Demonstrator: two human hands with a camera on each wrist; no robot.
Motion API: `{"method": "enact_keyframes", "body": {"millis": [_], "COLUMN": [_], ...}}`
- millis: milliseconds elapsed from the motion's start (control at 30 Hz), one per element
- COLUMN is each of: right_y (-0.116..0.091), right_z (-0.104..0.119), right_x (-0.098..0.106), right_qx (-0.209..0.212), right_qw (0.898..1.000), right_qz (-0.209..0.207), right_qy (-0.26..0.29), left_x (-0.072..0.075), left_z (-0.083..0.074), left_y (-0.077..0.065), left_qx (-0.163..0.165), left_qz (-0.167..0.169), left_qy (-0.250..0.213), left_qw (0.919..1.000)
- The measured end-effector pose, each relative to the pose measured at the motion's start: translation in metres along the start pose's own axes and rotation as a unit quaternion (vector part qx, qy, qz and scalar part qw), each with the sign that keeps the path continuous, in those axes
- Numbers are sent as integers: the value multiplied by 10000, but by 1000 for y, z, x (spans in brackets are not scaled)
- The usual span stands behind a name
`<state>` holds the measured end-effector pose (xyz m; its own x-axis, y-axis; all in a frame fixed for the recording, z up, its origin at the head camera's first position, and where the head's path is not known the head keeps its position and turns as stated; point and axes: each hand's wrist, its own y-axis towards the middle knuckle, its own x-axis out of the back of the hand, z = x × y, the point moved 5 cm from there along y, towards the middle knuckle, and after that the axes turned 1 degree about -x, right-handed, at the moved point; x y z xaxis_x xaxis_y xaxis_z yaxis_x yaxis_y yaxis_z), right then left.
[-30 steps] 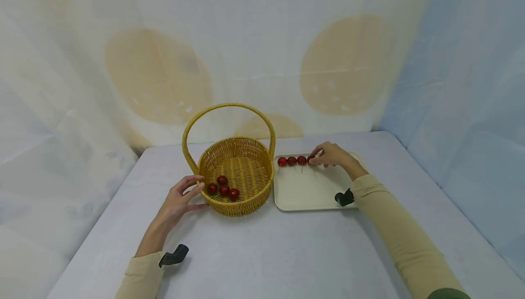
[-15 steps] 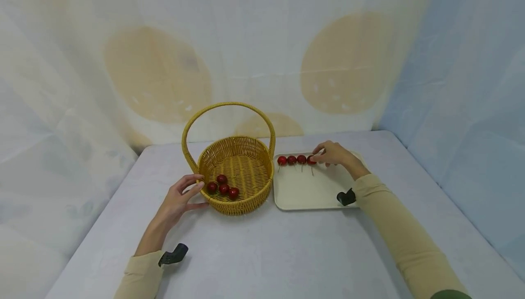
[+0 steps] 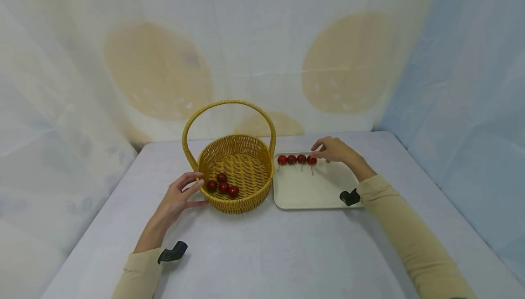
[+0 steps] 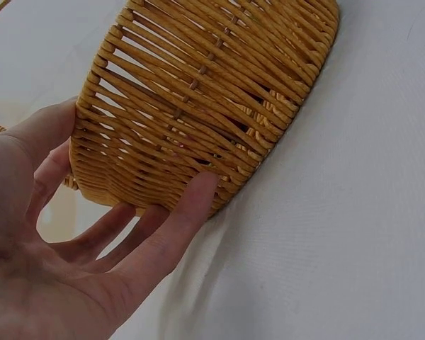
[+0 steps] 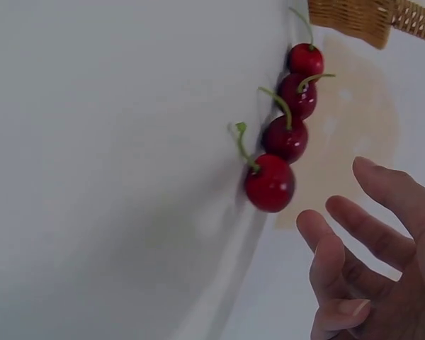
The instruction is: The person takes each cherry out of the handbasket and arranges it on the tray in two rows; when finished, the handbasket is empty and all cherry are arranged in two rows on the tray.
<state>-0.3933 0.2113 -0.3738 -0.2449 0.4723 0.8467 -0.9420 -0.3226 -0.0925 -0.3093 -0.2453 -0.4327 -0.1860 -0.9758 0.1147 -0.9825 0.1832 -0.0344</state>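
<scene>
A yellow wicker basket (image 3: pixel 241 207) with a tall arched handle stands left of centre; several dark red cherries (image 3: pixel 223 187) lie inside, toward its front left. My left hand (image 3: pixel 175 201) holds the basket's left side, thumb and fingers against the rim and woven wall (image 4: pixel 198 92). On a cream tray (image 3: pixel 311 194) beside the basket, several stemmed cherries form a row along the far edge. My right hand (image 3: pixel 337 149) hovers by the rightmost cherry (image 5: pixel 270 184), fingers parted and holding nothing. In the right wrist view a gap shows between fingertips and that cherry.
A white cloth covers the table (image 3: pixel 262 253). Patterned fabric hangs behind (image 3: pixel 254 62) and along both sides. Black camera mounts (image 3: pixel 350 197) sit on both wrists, the right one over the tray's front right corner.
My right hand has let go of the rightmost cherry and lifted slightly back and to the right. That cherry now sits in the row with its stem toward me. My left hand stays on the basket.
</scene>
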Motion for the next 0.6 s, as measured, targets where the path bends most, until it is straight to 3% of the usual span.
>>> {"method": "enact_keyframes", "body": {"millis": [233, 600], "right_y": [-8, -16], "right_z": [33, 84], "right_x": [2, -13], "right_qx": [369, 900], "right_qw": [9992, 9957], "right_qz": [-93, 65], "right_qy": [-99, -219], "left_x": [1, 1], "left_z": [0, 2], "left_y": [0, 1], "left_qx": [-2, 36], "left_qz": [-37, -43], "left_qy": [22, -63], "left_qw": [10000, 10000]}}
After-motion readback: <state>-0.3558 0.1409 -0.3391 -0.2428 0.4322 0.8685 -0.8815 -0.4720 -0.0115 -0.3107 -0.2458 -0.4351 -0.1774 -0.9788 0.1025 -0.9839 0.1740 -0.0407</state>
